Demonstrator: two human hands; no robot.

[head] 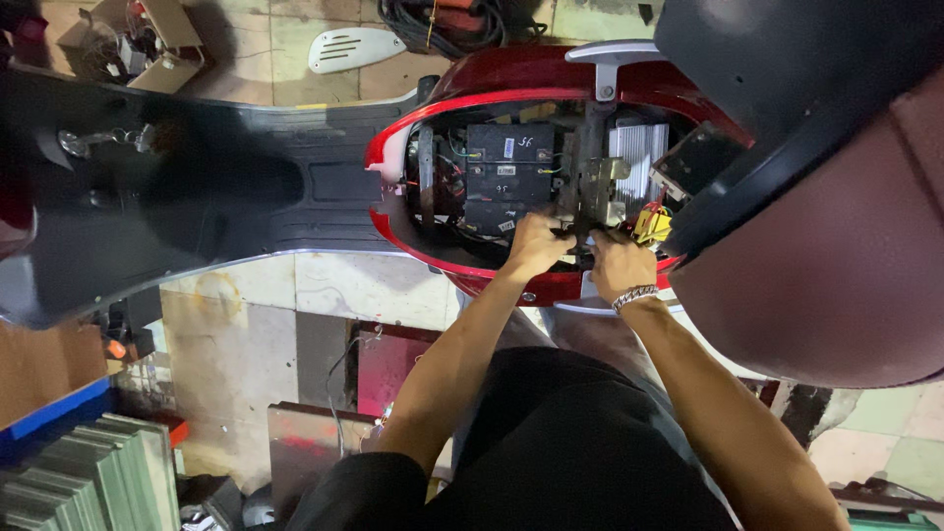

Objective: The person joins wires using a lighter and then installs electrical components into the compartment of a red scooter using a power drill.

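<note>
Black clothing, silver chain bracelet (634,295)

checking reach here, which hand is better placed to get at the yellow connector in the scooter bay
Right, likely. The right hand, with the wrist chain, sits just below and beside the yellow connector. The left hand is further away, at the metal bracket near the black battery.

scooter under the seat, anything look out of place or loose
The seat is tipped up, exposing black battery blocks and tangled wires. A white body panel lies detached on the tiled floor beside the scooter. Both the left hand and right hand are in the bay's near edge.
</note>
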